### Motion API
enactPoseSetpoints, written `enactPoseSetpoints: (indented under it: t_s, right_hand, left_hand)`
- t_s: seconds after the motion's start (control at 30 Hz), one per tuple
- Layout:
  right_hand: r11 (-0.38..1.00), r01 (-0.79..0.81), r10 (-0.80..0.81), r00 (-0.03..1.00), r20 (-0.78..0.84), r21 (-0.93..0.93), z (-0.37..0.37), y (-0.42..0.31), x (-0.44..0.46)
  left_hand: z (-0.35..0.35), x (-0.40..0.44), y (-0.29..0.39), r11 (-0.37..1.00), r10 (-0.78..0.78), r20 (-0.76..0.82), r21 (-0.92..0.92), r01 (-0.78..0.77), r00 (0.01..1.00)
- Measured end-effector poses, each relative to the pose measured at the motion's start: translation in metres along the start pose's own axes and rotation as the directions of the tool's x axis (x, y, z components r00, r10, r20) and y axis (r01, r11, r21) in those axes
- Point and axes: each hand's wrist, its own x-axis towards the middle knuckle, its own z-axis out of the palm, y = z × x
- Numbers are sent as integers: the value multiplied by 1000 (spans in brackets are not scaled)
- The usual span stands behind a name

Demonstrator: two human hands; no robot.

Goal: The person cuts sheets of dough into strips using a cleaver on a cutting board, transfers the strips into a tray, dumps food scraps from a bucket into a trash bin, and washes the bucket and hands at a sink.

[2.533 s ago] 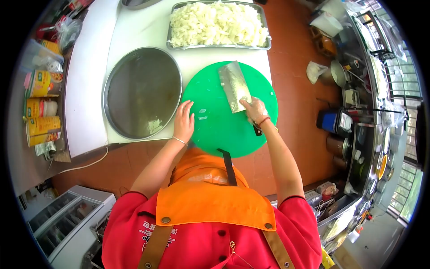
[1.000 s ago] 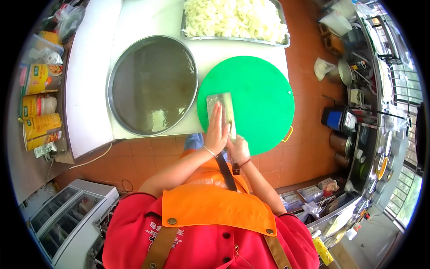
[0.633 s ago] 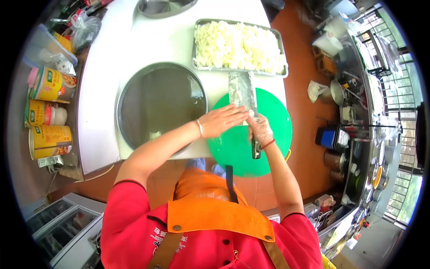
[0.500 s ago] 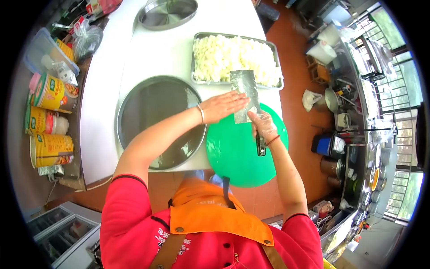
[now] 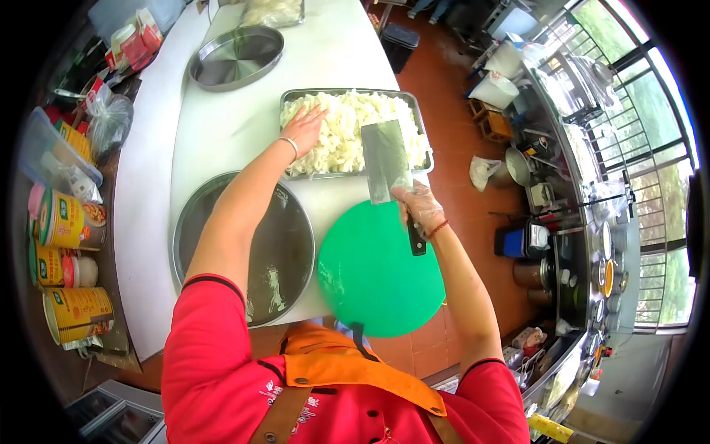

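My left hand [image 5: 304,130], fingers stretched out, rests on the left part of a heap of pale chopped vegetable [image 5: 342,137], perhaps cabbage or onion. The heap fills a rectangular metal tray [image 5: 423,118]. My right hand [image 5: 420,207], in a clear plastic glove, is closed around the black handle of a cleaver [image 5: 386,159]. Its broad blade points away from me and overlaps the tray's near right side. Below the cleaver lies a round green cutting board [image 5: 381,274], bare on top, reaching past the table's near edge.
A large round dark pan [image 5: 259,251] sits left of the board, and a smaller round metal pan [image 5: 240,59] stands farther back on the white table [image 5: 333,55]. Yellow-labelled cans [image 5: 78,314] line the left side. Kitchen counters run along the right, beyond the red-brown floor.
My left hand has left the cleaver blade and moved forward and left onto the chopped vegetable. My right hand still holds the cleaver. The whole view has shifted slightly.
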Motion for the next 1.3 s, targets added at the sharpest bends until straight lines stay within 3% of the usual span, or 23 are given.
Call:
enactPoseSetpoints:
  t_s: [0.1,0.2,0.23,0.3,0.33,0.37,0.4,0.5,0.6,0.67,0.7,0.8,0.83,0.9,0.93,1.03,1.13,1.23,1.3]
  right_hand:
    - [996,84,-84,996,21,-7,2,-8,-18]
    - [993,112,-112,994,12,27,2,12,-29]
    - [994,111,-111,994,12,18,6,22,-36]
    - [892,356,-351,934,70,-277,19,45,-46]
    - [779,478,-470,874,125,-405,25,53,-49]
    - [628,583,-579,793,190,-516,29,57,-53]
    - [620,510,-444,855,268,-596,38,41,-71]
    - [454,581,-486,797,359,-676,67,61,-78]
    - [288,623,-384,771,508,-728,101,74,-82]
    - [217,675,-174,738,652,-705,131,71,-86]
    - [193,685,-58,722,689,-702,145,70,-88]
    - [283,758,-112,634,765,-587,182,70,-93]
    - [218,809,-178,583,793,-546,195,81,-91]
    - [190,827,-290,562,775,-529,231,118,-84]
    - [208,802,-231,596,769,-560,246,121,-83]
    - [261,752,-257,658,707,-605,271,142,-86]
    - [301,695,-222,717,661,-653,271,153,-91]
    - [351,678,-206,729,653,-646,246,144,-100]
    - [437,648,-265,755,599,-624,213,130,-110]
  left_hand:
    - [-1,1,-4,1000,12,47,26,-13,999]
    - [9,0,-5,989,-77,-280,-142,38,957]
    - [5,-5,-1,966,-132,-323,-256,48,937]
    - [-1,-15,1,883,-265,-390,-466,59,882]
    - [5,-22,1,862,-314,-532,-506,2,786]
    - [10,-32,-1,819,-373,-501,-573,24,780]
    - [18,-47,-1,770,-427,-469,-637,39,773]
    - [18,-103,8,601,-573,-360,-796,78,736]
    - [17,-161,14,498,-667,-290,-859,121,686]
    - [9,-190,18,467,-701,-257,-870,156,665]
    - [16,-205,15,527,-670,-273,-830,183,690]
    - [12,-238,19,669,-605,-286,-689,279,743]
    - [21,-248,18,716,-554,-329,-657,236,765]
    - [14,-263,32,631,-590,-194,-716,298,783]
    - [19,-271,34,720,-511,-233,-641,264,828]
    - [10,-272,59,762,-454,-318,-623,178,832]
    - [16,-268,75,536,-517,-111,-815,220,849]
    - [8,-249,94,511,-479,24,-805,301,877]
    - [18,-234,101,577,-402,-58,-791,204,914]
